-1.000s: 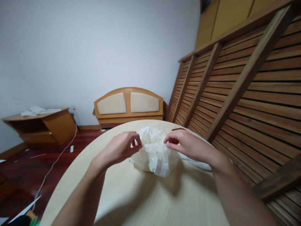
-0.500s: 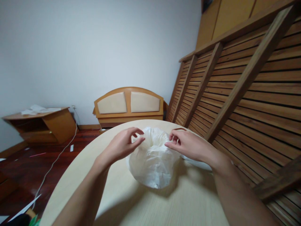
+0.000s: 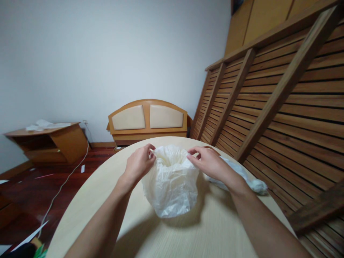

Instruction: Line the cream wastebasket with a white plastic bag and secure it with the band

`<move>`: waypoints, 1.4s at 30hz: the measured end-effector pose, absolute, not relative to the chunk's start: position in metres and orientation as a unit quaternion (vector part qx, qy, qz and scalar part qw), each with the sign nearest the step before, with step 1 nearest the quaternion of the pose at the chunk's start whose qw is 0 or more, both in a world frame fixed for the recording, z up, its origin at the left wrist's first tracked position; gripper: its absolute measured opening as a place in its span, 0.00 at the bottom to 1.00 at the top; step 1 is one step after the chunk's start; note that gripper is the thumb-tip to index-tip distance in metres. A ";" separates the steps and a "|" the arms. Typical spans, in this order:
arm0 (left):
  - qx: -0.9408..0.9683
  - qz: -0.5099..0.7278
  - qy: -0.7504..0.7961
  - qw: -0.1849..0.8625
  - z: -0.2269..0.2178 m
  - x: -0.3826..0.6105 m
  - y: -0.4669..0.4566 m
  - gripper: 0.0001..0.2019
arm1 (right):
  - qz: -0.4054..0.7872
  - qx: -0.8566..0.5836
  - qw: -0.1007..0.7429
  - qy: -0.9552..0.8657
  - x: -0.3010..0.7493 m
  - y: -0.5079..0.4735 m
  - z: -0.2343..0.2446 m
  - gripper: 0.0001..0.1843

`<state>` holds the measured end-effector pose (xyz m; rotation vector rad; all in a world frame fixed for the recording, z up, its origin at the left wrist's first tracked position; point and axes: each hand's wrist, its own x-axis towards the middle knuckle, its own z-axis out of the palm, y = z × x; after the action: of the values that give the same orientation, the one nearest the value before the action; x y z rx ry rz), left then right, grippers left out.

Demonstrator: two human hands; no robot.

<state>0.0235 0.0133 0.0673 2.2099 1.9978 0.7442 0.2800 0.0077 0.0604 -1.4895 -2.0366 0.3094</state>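
Observation:
A white, crinkled plastic bag (image 3: 172, 190) stands on the pale round table (image 3: 220, 229), its mouth facing up and partly spread. It looks draped over something rounded, but what lies beneath is hidden. My left hand (image 3: 140, 162) pinches the bag's rim on the left side, fingers closed on the thin plastic. On the opposite side, my right hand (image 3: 206, 161) grips the rim between thumb and fingers. Behind my right forearm lies a second bundle of whitish plastic (image 3: 242, 177), partly covered by the arm.
Wooden slatted panels (image 3: 301, 118) lean along the table's right side. A headboard (image 3: 147, 120) stands beyond the far edge. At left are a low cabinet (image 3: 64, 143) with white sheets on top and a cable (image 3: 64, 182) across the dark red floor.
Both hands have closed on the bag's rim, the left moving outward to the left. The bag's mouth is wider and its sides stand taller. More of the second bundle shows.

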 end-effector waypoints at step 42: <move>0.802 0.321 0.446 0.236 0.059 0.059 -0.015 0.07 | 0.144 -0.409 0.225 -0.872 0.280 -0.024 0.089 0.17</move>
<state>0.0593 -0.0148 0.0587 2.2000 1.2220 0.8793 0.2802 -0.0237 0.0887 -1.1280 -2.4058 0.3983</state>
